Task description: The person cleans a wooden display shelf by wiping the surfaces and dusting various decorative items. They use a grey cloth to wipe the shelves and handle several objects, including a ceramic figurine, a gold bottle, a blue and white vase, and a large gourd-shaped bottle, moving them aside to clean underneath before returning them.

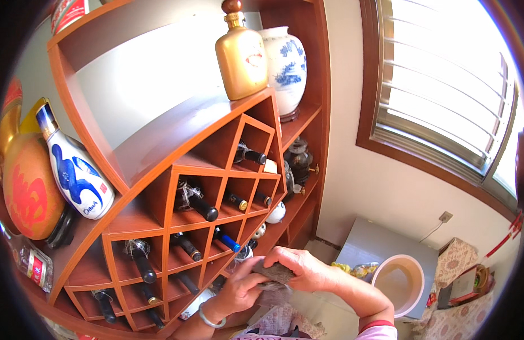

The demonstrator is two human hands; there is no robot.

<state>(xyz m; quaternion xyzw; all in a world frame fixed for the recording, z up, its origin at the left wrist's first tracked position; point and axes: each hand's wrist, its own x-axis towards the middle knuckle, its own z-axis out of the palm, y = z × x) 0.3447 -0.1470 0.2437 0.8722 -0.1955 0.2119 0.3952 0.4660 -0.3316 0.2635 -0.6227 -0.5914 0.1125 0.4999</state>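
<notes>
In front of my body, both hands meet on a bunched grey-brown cloth point(275, 274). My left hand point(240, 289), with a pale bangle point(211, 318) at the wrist, grips its left side with bent fingers. From the right, my right hand point(302, 270) pinches the top of the cloth between thumb and fingers. Part of the cloth hangs below the hands. Beside them stands a wooden wine rack point(168, 229) with diagonal compartments, where several bottles lie, among them one with a blue neck point(227, 239).
A gold bottle point(241, 63) stands on the curved shelf near a blue-and-white vase point(286, 70). At left are a white-and-blue bottle point(77, 170) and an orange gourd-shaped vessel point(30, 187). A pink bucket point(374, 282) sits on a grey surface point(383, 242) below the barred window.
</notes>
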